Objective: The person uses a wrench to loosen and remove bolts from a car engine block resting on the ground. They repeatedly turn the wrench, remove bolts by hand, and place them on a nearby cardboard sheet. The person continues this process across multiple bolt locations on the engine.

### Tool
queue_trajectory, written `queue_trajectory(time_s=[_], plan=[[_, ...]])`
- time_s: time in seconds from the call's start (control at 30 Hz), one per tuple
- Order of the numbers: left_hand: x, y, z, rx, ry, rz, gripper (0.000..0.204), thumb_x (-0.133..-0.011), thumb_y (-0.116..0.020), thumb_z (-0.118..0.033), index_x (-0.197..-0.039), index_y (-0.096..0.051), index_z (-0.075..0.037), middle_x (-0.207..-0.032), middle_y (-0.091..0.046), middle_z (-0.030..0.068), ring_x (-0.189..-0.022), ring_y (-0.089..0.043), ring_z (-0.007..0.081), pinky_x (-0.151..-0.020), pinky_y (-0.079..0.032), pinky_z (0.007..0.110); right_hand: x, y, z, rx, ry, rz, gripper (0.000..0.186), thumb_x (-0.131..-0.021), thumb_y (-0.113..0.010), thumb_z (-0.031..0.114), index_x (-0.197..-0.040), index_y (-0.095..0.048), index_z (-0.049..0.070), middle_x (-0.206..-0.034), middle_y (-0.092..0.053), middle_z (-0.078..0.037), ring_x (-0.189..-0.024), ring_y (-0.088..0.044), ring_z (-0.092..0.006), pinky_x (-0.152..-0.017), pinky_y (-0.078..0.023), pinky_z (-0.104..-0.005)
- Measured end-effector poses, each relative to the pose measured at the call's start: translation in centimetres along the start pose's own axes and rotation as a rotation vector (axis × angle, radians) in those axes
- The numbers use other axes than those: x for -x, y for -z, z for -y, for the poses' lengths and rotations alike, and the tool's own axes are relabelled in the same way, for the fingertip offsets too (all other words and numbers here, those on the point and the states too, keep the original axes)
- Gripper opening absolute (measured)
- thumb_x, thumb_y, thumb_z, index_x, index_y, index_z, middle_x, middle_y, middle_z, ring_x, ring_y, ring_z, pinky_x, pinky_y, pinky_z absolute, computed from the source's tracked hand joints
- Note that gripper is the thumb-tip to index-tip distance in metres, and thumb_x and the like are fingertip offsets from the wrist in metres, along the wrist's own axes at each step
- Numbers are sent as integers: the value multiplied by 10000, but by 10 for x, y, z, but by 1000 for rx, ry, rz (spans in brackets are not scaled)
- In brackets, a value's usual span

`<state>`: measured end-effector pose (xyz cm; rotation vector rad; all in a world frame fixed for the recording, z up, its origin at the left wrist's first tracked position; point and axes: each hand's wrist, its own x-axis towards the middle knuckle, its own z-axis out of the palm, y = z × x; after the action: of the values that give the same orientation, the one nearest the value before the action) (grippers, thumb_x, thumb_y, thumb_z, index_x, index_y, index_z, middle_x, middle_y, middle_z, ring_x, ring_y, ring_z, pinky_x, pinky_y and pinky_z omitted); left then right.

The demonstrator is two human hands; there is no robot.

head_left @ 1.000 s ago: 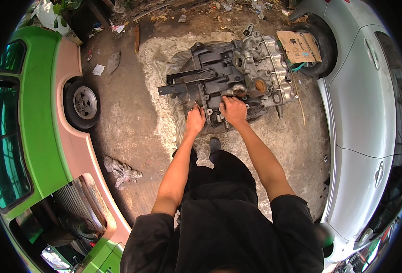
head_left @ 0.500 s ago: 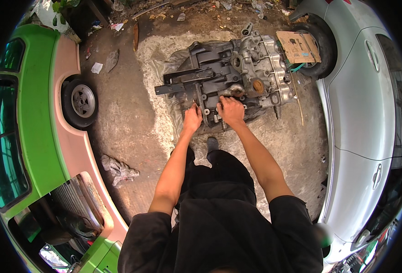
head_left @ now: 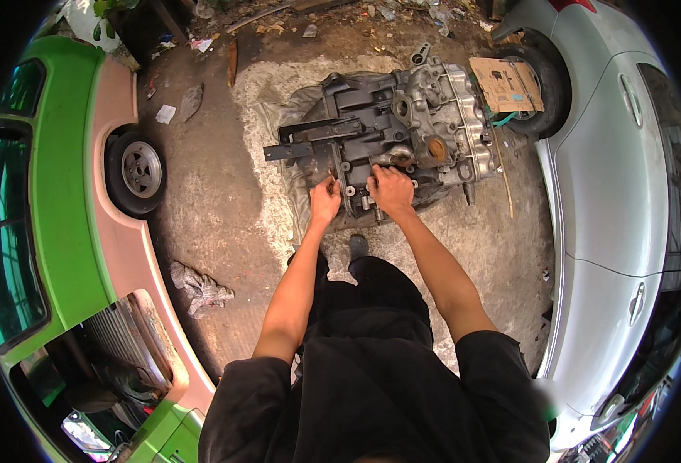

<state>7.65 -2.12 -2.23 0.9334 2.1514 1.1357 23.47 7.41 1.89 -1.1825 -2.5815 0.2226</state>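
Observation:
A car engine (head_left: 363, 100) lies on the ground in front of me, its dark block to the left and bare silver metal castings to the right. My left hand (head_left: 325, 202) is at the near left side, beside the upright flange (head_left: 340, 177), with thumb and fingers pinched together. Whatever sits between those fingertips is too small to name. Over the near edge of the block, my right hand (head_left: 392, 190) has its fingers curled on the metal, just below a rusty pipe fitting (head_left: 395, 155). Its fingertips are partly hidden. A long dark metal bracket (head_left: 309, 147) juts out to the left.
Under the engine is a crumpled grey sheet (head_left: 298, 185) on concrete. A green and pink vehicle (head_left: 70, 185) stands left, a silver car (head_left: 610, 201) right. Cardboard (head_left: 506, 85) leans on the silver car's wheel. A rag (head_left: 200, 287) and litter lie about.
My left hand has shifted very slightly at the flange, its fingers still pinched. The right hand stays in place on the block.

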Motion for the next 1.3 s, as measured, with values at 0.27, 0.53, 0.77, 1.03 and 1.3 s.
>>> queue_trajectory(time_s=[0.27, 0.53, 0.77, 1.03, 1.3], plan=[[2, -4, 3, 18, -11, -24, 246, -934, -579, -163, -945, -616, 80, -678, -615, 162, -597, -588, 267, -598, -449, 416, 0, -1, 0, -7, -5, 11, 297, -868, -624, 279, -1074, -665, 68, -927, -710, -63, -890, -665, -234, -758, -552, -369], [4, 3, 6, 445, 365, 201, 274, -969, -568, -184, -953, -587, 89, -602, -559, 101, -517, -532, 201, -524, -431, 388, 0, 1, 1, 12, -15, 6, 296, -870, -623, 280, -1074, -671, 72, -939, -711, -65, -901, -666, -239, -765, -553, -368], [-1, -11, 8, 26, 37, -4, 246, -959, -559, -151, -899, -602, 83, -627, -607, 160, -555, -606, 254, -564, -476, 413, 0, 2, 2, -6, -32, 17, 293, -867, -625, 278, -1072, -674, 74, -941, -711, -64, -911, -664, -242, -788, -548, -368], [-5, 26, 11, 111, 182, 14, 251, -951, -596, -175, -863, -607, 59, -594, -529, 95, -486, -496, 168, -520, -430, 376, 0, 1, 3, 0, -41, -2, 286, -868, -614, 291, -1063, -670, 90, -924, -710, -66, -930, -670, -242, -809, -546, -363], [25, 46, 9, 757, 212, -107, 179, -965, -587, -134, -915, -586, 38, -758, -647, 91, -686, -659, 177, -595, -517, 289, 0, 2, 3, 0, -34, -20, 264, -856, -626, 278, -1031, -677, 87, -895, -709, -64, -899, -676, -241, -775, -553, -359]])
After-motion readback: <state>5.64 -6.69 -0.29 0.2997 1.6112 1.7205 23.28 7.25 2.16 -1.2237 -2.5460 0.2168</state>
